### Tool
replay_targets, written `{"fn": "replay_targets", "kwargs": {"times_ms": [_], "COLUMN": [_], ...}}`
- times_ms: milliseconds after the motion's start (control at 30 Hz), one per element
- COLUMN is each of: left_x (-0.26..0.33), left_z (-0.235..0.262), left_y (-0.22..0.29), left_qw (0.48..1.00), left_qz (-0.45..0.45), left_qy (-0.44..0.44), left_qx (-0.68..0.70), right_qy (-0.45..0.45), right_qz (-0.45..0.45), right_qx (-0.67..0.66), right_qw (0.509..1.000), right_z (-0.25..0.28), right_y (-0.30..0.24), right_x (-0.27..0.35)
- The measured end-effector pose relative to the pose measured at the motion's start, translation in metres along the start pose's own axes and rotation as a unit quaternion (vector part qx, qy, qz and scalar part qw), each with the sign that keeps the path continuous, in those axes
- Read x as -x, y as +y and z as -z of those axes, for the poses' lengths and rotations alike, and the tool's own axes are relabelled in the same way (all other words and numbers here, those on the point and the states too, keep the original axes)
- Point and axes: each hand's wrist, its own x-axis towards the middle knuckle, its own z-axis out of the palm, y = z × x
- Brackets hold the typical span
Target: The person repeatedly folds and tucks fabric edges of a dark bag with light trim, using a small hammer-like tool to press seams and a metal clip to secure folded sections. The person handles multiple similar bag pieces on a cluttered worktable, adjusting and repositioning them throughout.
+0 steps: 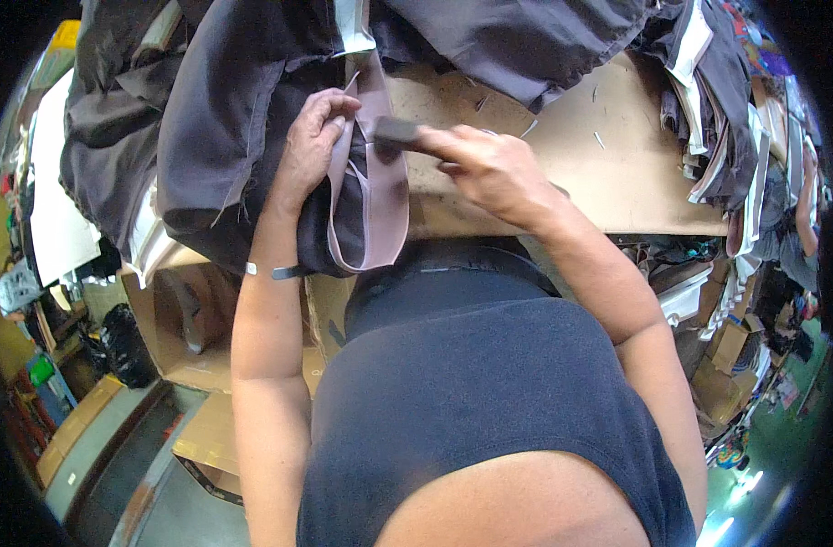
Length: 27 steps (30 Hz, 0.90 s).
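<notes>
My left hand [321,137] is closed on the edge of a pinkish-brown leather-like strip [391,201]. This strip forms a long loop, joined to a bulky piece of dark grey-brown fabric [218,137]. Just right of those fingers, my right hand [494,173] grips a hammer [395,133] by its handle. The dark head is blurred by motion and lies over the strip; whether it touches cannot be told. A tip of the handle shows behind my right wrist.
A tan work board [562,173] with thread scraps lies under the work. More dark fabric with white edging [694,55] is piled at the far right. Below the table on the left stands an open cardboard box [225,356]. A black bag [125,342] sits farther left.
</notes>
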Motion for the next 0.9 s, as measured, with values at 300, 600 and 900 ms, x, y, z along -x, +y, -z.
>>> {"fn": "replay_targets", "kwargs": {"times_ms": [300, 600, 900], "left_x": [0.009, 0.03, 0.072], "left_z": [0.029, 0.028, 0.105], "left_y": [0.059, 0.13, 0.191], "left_qw": [0.996, 0.965, 0.866], "left_qz": [-0.055, -0.001, -0.271], "left_qy": [0.075, 0.04, 0.271], "left_qx": [-0.007, 0.26, -0.32], "right_qy": [-0.015, -0.005, -0.139], "right_qz": [-0.433, -0.227, 0.066], "right_qx": [-0.148, -0.524, -0.424], "right_qw": [0.889, 0.821, 0.893], "right_z": [0.073, 0.013, 0.045], "right_y": [0.042, -0.043, -0.091], "right_x": [0.071, -0.077, -0.18]}}
